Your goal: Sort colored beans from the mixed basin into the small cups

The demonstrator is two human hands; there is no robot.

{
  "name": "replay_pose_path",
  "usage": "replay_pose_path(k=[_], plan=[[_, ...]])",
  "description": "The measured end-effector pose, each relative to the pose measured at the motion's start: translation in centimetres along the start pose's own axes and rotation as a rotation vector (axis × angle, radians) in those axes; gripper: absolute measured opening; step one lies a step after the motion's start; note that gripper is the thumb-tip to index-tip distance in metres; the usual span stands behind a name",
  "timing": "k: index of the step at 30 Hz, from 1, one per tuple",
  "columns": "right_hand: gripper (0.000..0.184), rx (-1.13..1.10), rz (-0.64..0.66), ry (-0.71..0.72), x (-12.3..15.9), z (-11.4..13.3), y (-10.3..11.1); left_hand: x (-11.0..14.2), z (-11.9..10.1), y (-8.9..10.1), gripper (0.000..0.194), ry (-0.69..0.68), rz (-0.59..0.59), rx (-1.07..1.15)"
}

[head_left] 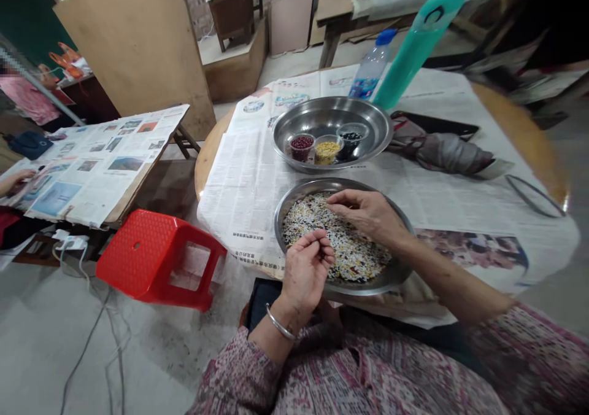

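1. Grain mix (361,260) covers the floor of the steel bowl (278,221) at the table's (207,157) near edge (loose spread, no clear long axis).
2. It's right below your R hand (372,217), which reaches farther over it; thumb & fingertips drawn close, can't tell if they pinch a grain.
3. Your L hand (301,272): above near-left rim, palm up, fingers curled in, contents hidden, so can't tell.
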State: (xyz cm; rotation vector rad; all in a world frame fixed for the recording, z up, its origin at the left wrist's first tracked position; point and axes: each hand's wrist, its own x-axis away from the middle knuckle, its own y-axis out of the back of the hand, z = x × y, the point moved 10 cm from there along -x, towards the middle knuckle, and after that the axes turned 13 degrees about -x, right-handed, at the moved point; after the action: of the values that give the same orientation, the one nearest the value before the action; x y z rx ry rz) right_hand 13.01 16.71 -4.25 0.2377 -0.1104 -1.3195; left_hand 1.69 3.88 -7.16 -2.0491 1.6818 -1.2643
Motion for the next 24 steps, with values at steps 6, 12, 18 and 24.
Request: replay_pose_path(k=[6, 12, 18, 24], plan=[[0.028, -0.562, -0.057, -0.288, 1.6, -2.3, -0.5, 0.1, -0.3, -0.1, 0.01, -0.021, -0.013, -0.015], [0.026, -0.827, -0.015, -0.415, 2.8, -3.0, -1.7, 0.1, -0.3, -0.1, 0.011, -0.034, -0.029, -0.022], [0.025, -0.863, 0.0, -0.433, 3.6, -2.6, -2.2, 0.0, -0.3, 0.1, 0.013, -0.052, -0.036, -0.027], [0.03, -0.727, -0.067, -0.321, 3.0, -2.2, -1.1, 0.2, 0.0, 0.1, 0.014, -0.031, -0.004, 0.015]])
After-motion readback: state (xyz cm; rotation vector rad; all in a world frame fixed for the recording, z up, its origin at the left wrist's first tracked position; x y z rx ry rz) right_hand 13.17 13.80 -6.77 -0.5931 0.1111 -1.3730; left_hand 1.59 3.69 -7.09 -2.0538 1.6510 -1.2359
